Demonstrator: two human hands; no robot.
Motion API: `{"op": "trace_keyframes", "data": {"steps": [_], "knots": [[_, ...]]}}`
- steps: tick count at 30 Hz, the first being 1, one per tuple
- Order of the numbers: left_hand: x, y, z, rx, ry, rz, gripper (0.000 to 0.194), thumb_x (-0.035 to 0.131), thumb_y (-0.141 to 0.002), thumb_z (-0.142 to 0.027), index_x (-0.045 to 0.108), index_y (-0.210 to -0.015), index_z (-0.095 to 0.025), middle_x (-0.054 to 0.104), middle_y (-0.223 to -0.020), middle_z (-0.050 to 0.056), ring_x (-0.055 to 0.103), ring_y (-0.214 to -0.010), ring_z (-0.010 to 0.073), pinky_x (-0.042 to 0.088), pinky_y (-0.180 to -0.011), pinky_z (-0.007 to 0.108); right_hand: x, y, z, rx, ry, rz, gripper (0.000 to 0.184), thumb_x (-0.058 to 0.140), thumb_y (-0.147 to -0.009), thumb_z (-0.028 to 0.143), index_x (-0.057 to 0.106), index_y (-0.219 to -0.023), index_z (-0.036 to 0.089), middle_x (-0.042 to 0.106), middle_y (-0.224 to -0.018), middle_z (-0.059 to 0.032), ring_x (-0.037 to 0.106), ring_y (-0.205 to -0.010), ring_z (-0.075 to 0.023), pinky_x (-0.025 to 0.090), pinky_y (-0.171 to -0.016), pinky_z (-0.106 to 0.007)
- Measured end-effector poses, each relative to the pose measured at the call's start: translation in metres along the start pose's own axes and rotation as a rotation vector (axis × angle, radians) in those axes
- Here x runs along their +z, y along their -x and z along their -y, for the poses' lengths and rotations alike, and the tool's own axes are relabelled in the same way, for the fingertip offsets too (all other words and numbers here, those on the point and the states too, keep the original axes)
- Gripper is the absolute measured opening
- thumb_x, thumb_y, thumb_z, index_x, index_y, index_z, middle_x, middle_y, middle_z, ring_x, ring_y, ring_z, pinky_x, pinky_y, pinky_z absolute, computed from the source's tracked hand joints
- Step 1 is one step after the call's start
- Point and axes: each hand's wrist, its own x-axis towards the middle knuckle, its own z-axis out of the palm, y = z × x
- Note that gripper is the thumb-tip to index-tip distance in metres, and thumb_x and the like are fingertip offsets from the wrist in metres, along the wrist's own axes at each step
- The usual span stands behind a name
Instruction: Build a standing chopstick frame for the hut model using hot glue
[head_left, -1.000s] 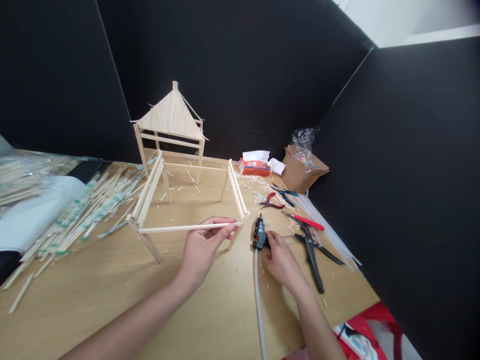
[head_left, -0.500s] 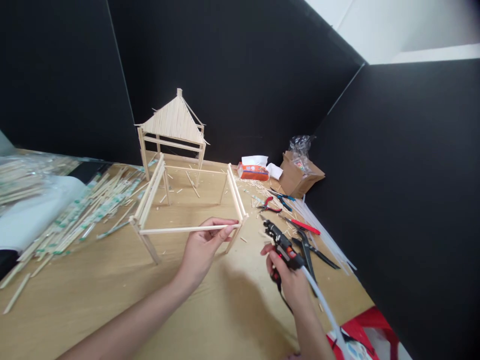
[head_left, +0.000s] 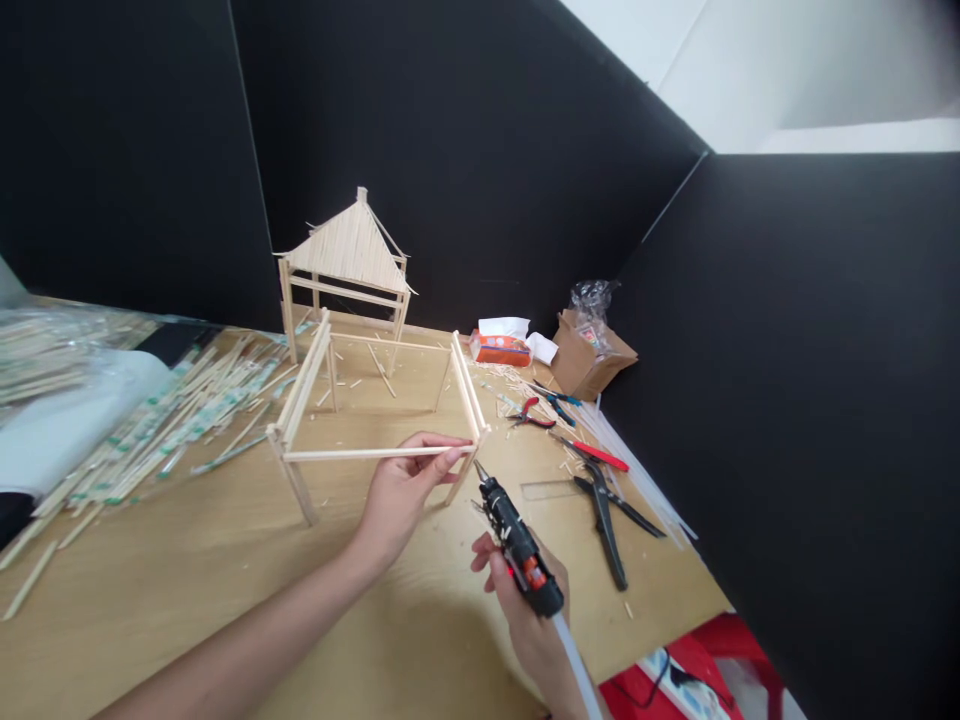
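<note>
A frame of thin wooden sticks [head_left: 345, 454] stands on four-sided legs in the middle of the table. My left hand [head_left: 405, 495] is closed on its front crossbar, thumb in front and fingers behind, near the right front corner. In my right hand [head_left: 525, 610] is a black hot glue gun [head_left: 514, 535] with a small red light lit and a long whitish glue stick out of its rear. The gun's nozzle points up and left, close by the right front corner post; whether it touches cannot be seen.
Behind stands a stick house with a slatted roof [head_left: 352, 245]. Loose wrapped sticks [head_left: 180, 420] lie at left. At right are red-handled pliers [head_left: 531, 412], black cutters [head_left: 606, 520], clear glue sticks [head_left: 637, 460], a tissue pack [head_left: 501, 348] and a paper bag [head_left: 589, 360].
My right hand has brought the glue gun left, its nozzle now near the frame's right front corner. My left hand keeps its hold on the crossbar. The view has shifted slightly.
</note>
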Motion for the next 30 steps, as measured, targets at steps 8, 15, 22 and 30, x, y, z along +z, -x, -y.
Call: {"op": "trace_keyframes", "data": {"steps": [8,15,22,30], "knots": [[0.000,-0.001,0.001,-0.006,0.030,0.004,0.023,0.068,-0.080,-0.039,0.068,-0.088,-0.017,0.072,-0.101,0.006,0.065,-0.096,0.0191,0.057,-0.075,0.026,0.005,-0.003,0.013,-0.083,0.156,-0.083,0.019,0.056,-0.088,0.035,0.064,-0.081,0.018,0.068,-0.071,-0.0028,0.062,-0.061,-0.0138,0.049,-0.058,-0.022],[0.000,-0.001,0.000,-0.007,0.042,0.004,0.026,0.069,-0.079,-0.041,0.067,-0.088,-0.017,0.073,-0.100,0.006,0.066,-0.098,0.0207,0.057,-0.074,0.028,0.003,-0.008,0.011,-0.115,0.222,-0.079,0.019,0.057,-0.088,0.035,0.061,-0.081,0.018,0.066,-0.070,-0.0034,0.060,-0.062,-0.0152,0.046,-0.057,-0.023],[0.000,0.000,-0.001,-0.014,0.050,0.001,0.027,0.068,-0.079,-0.042,0.065,-0.090,-0.017,0.073,-0.099,0.007,0.066,-0.100,0.0217,0.058,-0.074,0.029,0.001,-0.010,0.011,-0.134,0.307,-0.041,0.024,0.053,-0.088,0.039,0.059,-0.075,0.019,0.057,-0.062,0.0006,0.048,-0.051,-0.0116,0.039,-0.051,-0.023],[0.000,0.000,-0.001,-0.013,0.054,0.014,0.027,0.067,-0.080,-0.041,0.065,-0.091,-0.016,0.072,-0.099,0.007,0.066,-0.100,0.0205,0.058,-0.074,0.027,0.001,-0.008,0.019,-0.115,0.398,-0.028,0.024,0.052,-0.088,0.038,0.056,-0.072,0.021,0.049,-0.058,0.0024,0.045,-0.049,-0.0118,0.035,-0.050,-0.024]]}}
